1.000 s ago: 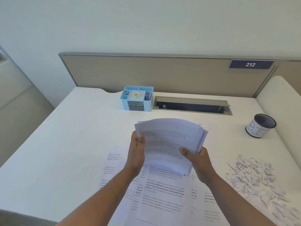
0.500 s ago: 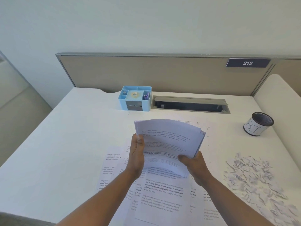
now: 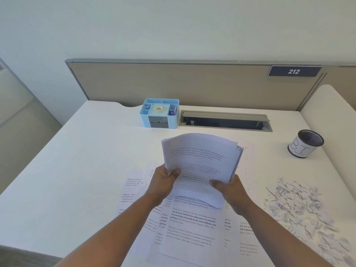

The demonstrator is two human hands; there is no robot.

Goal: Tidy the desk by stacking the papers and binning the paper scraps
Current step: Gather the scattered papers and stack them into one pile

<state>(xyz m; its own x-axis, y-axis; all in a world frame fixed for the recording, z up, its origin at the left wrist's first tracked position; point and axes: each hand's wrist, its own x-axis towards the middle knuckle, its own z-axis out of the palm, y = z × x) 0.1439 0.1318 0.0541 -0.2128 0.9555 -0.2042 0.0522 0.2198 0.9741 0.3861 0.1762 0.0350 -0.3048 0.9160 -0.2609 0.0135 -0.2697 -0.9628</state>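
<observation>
Presently, item one: sheaf of printed papers (image 3: 200, 166), held clear above the worktop (image 3: 81, 170), bowed, its edges uneven. Left hand (image 3: 163, 183) grasps the lower left edge, thumb on the top sheet; right hand (image 3: 230, 188) grasps the lower right corner likewise (both grips clenched on the sheaf). Item two: loose sheets (image 3: 192, 228) lying overlapped on the worktop below the hands, not yet gathered. Item three: paper scraps (image 3: 300, 209), a scattered heap at the right. Item four: mesh bin (image 3: 305, 143), upright, well beyond the scraps. Item five: blue organiser (image 3: 159, 113) at the back. Risk: the misaligned sheaf may fan or shed sheets if either grip slackens; a careless sweep could scatter scraps.
</observation>
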